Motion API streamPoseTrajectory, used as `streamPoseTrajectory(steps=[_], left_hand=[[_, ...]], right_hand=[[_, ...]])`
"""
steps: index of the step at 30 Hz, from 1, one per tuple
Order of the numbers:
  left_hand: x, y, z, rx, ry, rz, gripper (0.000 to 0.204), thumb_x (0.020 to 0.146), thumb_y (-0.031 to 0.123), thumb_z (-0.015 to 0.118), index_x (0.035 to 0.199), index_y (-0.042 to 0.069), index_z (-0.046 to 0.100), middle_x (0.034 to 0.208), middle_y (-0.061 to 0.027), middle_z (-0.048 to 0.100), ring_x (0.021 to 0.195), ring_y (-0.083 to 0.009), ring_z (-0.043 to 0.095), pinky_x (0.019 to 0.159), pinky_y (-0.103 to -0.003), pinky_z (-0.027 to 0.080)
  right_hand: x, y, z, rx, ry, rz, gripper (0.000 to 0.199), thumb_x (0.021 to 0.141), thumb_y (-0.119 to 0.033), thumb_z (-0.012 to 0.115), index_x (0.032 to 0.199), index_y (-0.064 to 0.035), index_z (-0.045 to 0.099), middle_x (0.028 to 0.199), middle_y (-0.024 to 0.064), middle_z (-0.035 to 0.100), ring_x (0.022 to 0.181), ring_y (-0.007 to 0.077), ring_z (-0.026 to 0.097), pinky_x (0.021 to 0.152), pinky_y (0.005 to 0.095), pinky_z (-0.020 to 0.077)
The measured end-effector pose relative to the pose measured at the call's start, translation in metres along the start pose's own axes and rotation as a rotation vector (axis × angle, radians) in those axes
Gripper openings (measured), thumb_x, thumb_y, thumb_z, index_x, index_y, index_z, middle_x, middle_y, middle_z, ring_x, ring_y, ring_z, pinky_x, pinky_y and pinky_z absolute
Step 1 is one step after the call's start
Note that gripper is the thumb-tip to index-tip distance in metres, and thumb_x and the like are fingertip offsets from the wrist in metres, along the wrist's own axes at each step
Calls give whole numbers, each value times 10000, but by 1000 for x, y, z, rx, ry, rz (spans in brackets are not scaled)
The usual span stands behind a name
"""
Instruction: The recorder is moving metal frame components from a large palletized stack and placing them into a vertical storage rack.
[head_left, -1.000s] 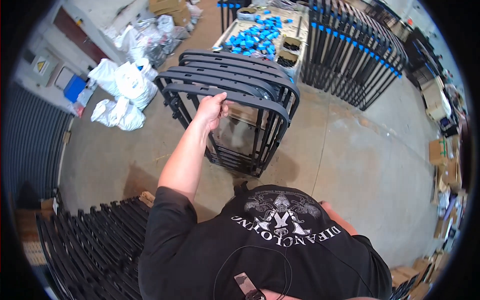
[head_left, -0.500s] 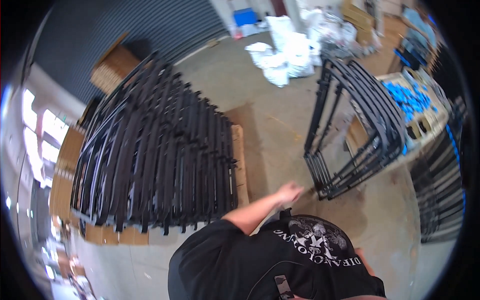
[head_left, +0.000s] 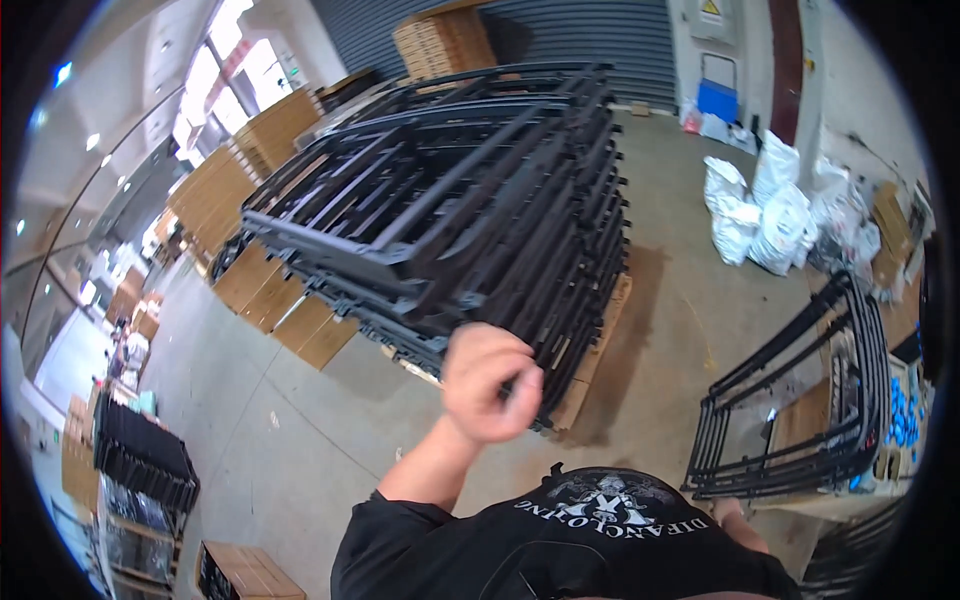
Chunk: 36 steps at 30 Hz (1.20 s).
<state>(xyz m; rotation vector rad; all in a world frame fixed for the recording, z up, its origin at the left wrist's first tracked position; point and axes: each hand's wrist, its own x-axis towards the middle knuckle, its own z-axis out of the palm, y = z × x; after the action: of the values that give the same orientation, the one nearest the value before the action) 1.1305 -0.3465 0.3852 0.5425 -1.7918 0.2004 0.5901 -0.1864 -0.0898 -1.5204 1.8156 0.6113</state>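
Note:
My left hand (head_left: 490, 385) is raised in front of me, its fingers curled loosely toward the thumb; nothing shows in the gap between them. Behind it rises a tall stack of black rectangular frames (head_left: 400, 260) with crossbars, lying flat on a wooden pallet (head_left: 592, 375). Whether the hand touches the stack's near corner I cannot tell. Low at my right side, only a small part of my right hand (head_left: 730, 508) shows, close to the bottom edge of a smaller group of black frames (head_left: 800, 400) standing on edge. Its fingers are hidden.
White sacks (head_left: 780, 215) stand on the floor at the back right. Blue pieces (head_left: 904, 412) lie at the far right, beyond the standing frames. Cardboard stacks (head_left: 215, 190) flank the pile on the left. An open carton (head_left: 245, 572) sits at the lower left.
My view has swung left, so the frame stack now sits in the middle and the standing frames lower right. My left hand has come up toward the stack.

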Motion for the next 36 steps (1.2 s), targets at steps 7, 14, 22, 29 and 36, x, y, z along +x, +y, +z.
streamPoseTrajectory(steps=[7,14,22,29,36], left_hand=[[64,-163,-160,475,194,-177,156,885,181,654,897,26,658,869,-141,670,895,-318,622,835,-402,451],[35,-212,-163,501,45,-162,285,915,221,592,695,47,550,718,-107,522,761,-319,518,813,-420,383],[38,-219,-150,467,179,-86,305,900,269,531,681,57,529,732,-99,497,776,-305,495,828,-400,370],[32,-209,-161,437,234,-110,308,891,277,512,673,60,520,733,-85,508,771,-278,491,856,-392,369],[-5,-158,-193,91,506,-304,246,894,216,553,928,14,689,1110,-136,660,1214,-278,522,1133,-441,300]], right_hand=[[22,-299,-240,1177,374,-398,118,908,-129,583,833,-43,612,671,42,584,559,169,558,498,331,423],[-99,-510,-501,1311,384,-1213,367,971,-226,640,1242,3,547,971,112,656,785,188,647,694,317,539],[-103,-600,-668,1576,-52,-1187,496,970,-311,597,1250,82,482,1133,223,597,988,337,634,891,474,552],[-147,-611,-662,1725,-214,-1444,777,960,-443,577,1313,193,302,1038,257,555,992,400,619,946,551,541],[-328,-656,-657,1381,20,-1993,370,1012,-354,562,988,2,467,861,96,486,853,234,565,799,406,541]])
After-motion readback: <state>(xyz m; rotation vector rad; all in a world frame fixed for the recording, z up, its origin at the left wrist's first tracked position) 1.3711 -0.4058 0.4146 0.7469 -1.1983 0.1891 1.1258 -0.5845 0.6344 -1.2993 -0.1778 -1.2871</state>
